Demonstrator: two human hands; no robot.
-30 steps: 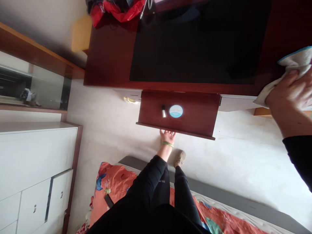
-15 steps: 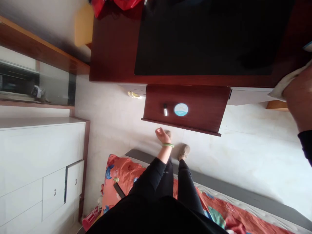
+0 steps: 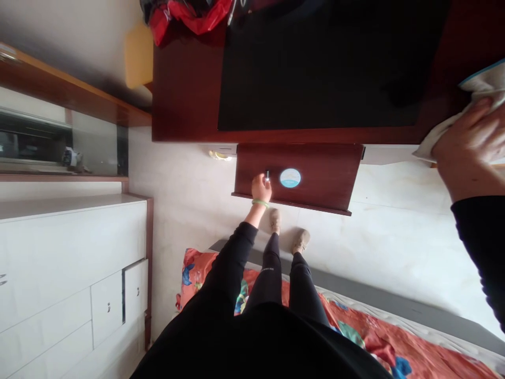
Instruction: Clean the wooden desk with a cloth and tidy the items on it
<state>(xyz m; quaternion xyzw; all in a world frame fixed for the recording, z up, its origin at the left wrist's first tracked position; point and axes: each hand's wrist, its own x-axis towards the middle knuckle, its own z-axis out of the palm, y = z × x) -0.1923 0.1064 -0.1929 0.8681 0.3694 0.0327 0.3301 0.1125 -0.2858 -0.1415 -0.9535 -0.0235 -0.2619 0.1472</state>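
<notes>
My left hand (image 3: pixel 261 188), with a green bangle at its wrist, is over the pulled-out dark red tray (image 3: pixel 323 179) of the desk. Its curled fingers close around a small black-and-silver tube (image 3: pixel 267 174), partly hidden by them. Just right of it lies a round blue-and-white disc (image 3: pixel 290 178), untouched. At the far right, my right hand (image 3: pixel 471 139) is bent over a whitish cloth (image 3: pixel 428 145) with a blue edge, gripping it by the desk's right end.
The dark red desk (image 3: pixel 185 105) carries a large black mat (image 3: pixel 315 79) and a red bag (image 3: pixel 197 18). White cabinets (image 3: pixel 71 237) stand at left. Behind my legs is a bed with an orange flowered cover (image 3: pixel 197 266). A yellow chair back (image 3: pixel 139 55) stands beyond the desk's left end.
My left hand has moved forward from in front of the tray to the small tube. My right hand and the cloth have come further into view. The camera has shifted slightly.
</notes>
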